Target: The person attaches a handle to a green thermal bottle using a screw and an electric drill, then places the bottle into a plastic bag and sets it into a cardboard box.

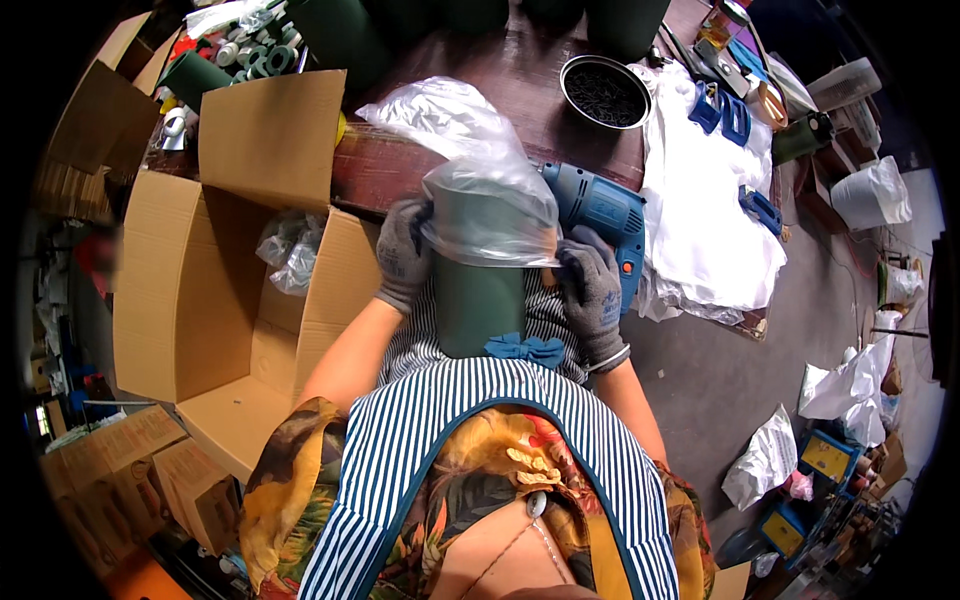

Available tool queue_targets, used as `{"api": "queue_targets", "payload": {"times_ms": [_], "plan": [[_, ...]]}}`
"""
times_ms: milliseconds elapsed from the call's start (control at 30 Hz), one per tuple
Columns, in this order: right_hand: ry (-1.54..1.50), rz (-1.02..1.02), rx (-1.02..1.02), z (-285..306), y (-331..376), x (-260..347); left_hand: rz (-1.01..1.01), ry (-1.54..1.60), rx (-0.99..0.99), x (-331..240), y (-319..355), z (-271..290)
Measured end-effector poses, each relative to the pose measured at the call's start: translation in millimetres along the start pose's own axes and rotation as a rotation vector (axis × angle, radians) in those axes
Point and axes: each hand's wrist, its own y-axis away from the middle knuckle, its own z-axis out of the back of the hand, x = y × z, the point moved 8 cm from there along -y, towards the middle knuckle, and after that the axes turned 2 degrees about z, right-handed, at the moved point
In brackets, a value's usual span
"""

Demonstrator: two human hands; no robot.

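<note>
A dark green cylinder (480, 310) stands in front of my body, against my striped apron. A clear plastic bag (490, 215) is pulled over its upper part, with the bag's rim partway down the side. My left hand (403, 255), in a grey knit glove, grips the rim on the left. On the opposite side my right hand (593, 295), gloved alike, pinches the rim with its fingers closed. Just beyond the right hand lies a blue power drill (600, 208) on the table. More loose clear plastic (440, 110) rests behind the bag.
Left of me stands an open cardboard box (165, 290) with a plastic-wrapped item (292, 250) inside. A bowl of black screws (604, 92) sits on the dark red table (375, 165). White sheeting (705, 210) covers the table's right side. Green cylinders (335, 40) line the back.
</note>
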Motion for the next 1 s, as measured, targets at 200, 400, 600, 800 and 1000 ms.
{"api": "queue_targets", "payload": {"times_ms": [200, 400, 600, 800, 1000], "plan": [[0.069, 0.045, 0.469, -37, 130, -3, -0.211, -0.008, 1.023, -19, 123, 22], [0.066, 0.197, 0.7, -54, 162, 0, -0.219, 0.237, 0.468, -59, -132, -4], [-0.082, 0.04, 0.798, -57, 170, -7, -0.218, 0.019, 1.411, -116, -116, -108], [-0.44, -0.307, 0.591, -43, 112, 9, -0.043, -0.23, 0.729, -66, -69, 116], [-0.406, -0.134, 0.496, -62, 33, 40, 0.605, -0.124, -0.152, -23, -8, 455]]}}
